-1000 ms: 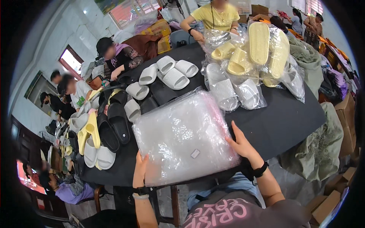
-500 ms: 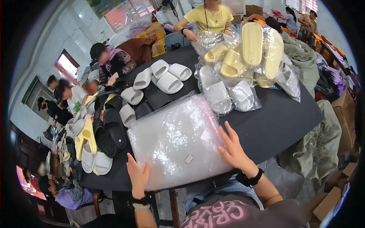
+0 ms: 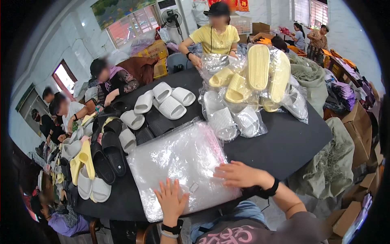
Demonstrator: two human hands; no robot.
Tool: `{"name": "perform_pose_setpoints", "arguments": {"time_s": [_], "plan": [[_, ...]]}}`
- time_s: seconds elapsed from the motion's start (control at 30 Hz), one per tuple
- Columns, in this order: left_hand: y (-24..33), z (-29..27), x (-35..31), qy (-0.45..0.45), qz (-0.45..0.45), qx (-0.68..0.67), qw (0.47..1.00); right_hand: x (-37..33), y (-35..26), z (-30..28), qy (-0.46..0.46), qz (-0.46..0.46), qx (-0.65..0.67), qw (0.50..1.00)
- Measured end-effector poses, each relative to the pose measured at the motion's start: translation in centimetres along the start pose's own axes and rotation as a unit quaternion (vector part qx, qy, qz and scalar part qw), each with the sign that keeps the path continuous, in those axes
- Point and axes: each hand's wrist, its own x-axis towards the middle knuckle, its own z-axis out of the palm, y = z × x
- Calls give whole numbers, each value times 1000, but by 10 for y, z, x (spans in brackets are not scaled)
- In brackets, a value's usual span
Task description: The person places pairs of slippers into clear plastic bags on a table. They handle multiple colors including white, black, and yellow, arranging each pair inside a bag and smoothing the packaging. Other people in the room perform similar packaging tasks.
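A flat stack of clear plastic bags, with a pink strip down its right side, lies on the black table in front of me. My left hand rests open on the stack's near part, fingers spread. Over its right side my right hand reaches in with fingers stretched out, holding nothing; whether it touches the plastic I cannot tell. A small white label shows between the two hands. Just beyond the stack are grey slide sandals and a bagged grey pair.
Bagged yellow slides are piled at the far right of the table. Black slides and yellow ones crowd the left. A person in yellow stands across. A green sack and cardboard boxes stand at right.
My left hand has gone from the stack's left edge onto its top. My right hand has shifted inward from the right edge and turned to point left. The view has tilted up slightly.
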Motion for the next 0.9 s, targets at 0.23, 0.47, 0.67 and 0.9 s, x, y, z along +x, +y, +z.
{"name": "perform_pose_setpoints", "arguments": {"time_s": [0.23,0.47,0.67,0.9], "plan": [[-5,10,-5,28,-17,16,999,36,96,-96,209,124,-212,947],[-1,5,-1,53,-1,-11,999,34,155,-109,154,178,-309,921],[-5,8,-8,57,-13,0,998,39,152,-140,69,170,-227,957],[-3,8,-8,60,-11,-3,998,-16,180,-210,148,189,193,951]]}}
